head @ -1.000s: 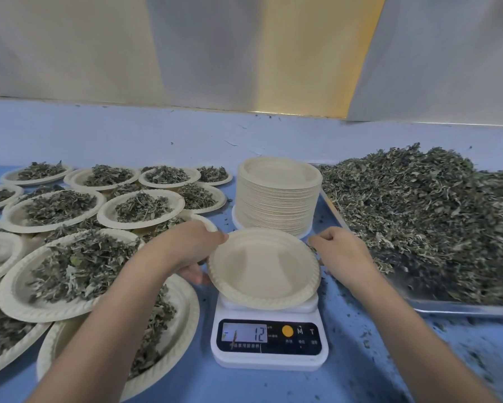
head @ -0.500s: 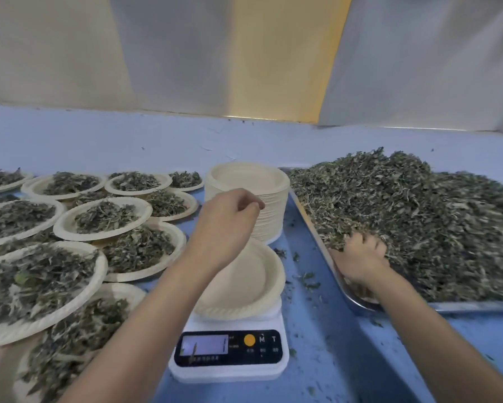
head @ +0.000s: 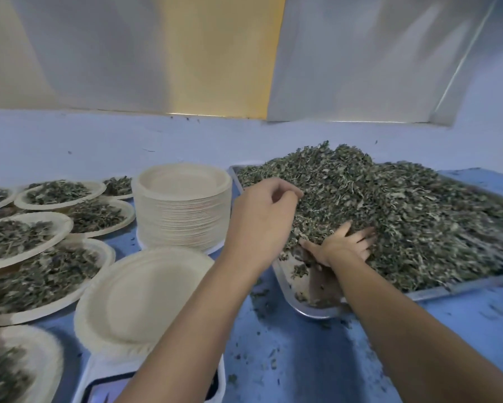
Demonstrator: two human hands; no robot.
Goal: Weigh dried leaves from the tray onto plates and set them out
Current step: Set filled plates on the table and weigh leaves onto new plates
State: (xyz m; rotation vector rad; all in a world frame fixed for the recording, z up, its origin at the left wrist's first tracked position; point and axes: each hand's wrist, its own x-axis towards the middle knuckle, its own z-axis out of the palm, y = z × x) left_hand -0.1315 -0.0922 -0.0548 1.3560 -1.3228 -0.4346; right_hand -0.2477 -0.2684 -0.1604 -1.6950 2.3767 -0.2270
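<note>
No text or number here can be read. The scale (head: 102,373) at the near left shows only a dark sliver of its front panel. The rest lies under your left forearm (head: 186,330), and what remains is too blurred to make out any digits.
</note>
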